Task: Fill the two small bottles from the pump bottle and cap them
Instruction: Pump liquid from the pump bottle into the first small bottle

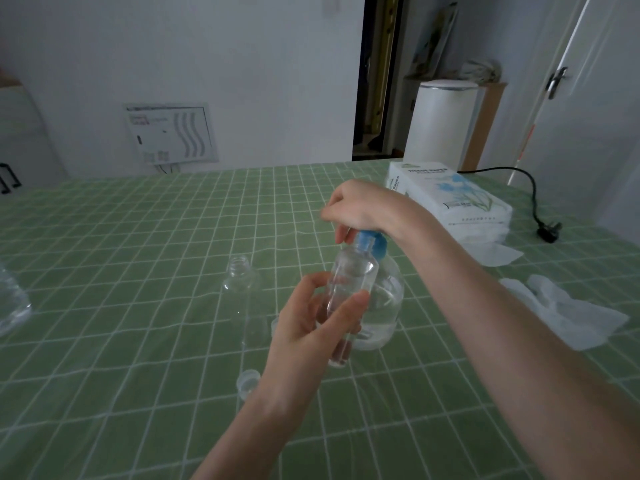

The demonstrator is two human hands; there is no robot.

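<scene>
Head view: left hand (311, 327) is gripping a small bottle (349, 289) at frame centre, its mouth meeting the blue pump spout. Right hand (360, 209) is curling over the top of the pump bottle (388, 303), just behind. Second small bottle (240, 277) is standing uncapped on the counter (121, 306), centre left; a cap (247, 377) is lying lower centre.

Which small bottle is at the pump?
The small bottle held in the left hand, mouth under the blue pump; the other bottle stands uncapped on the cloth.

Table (138, 237), green checked cloth. Standing on it: pump bottle (384, 306) at centre, uncapped small bottle (242, 282) to its left, clear cap (247, 379) nearer. Far right: tissue pack (450, 199), black plug (549, 232) beside it. Loose tissues (571, 317) at right edge.
</scene>
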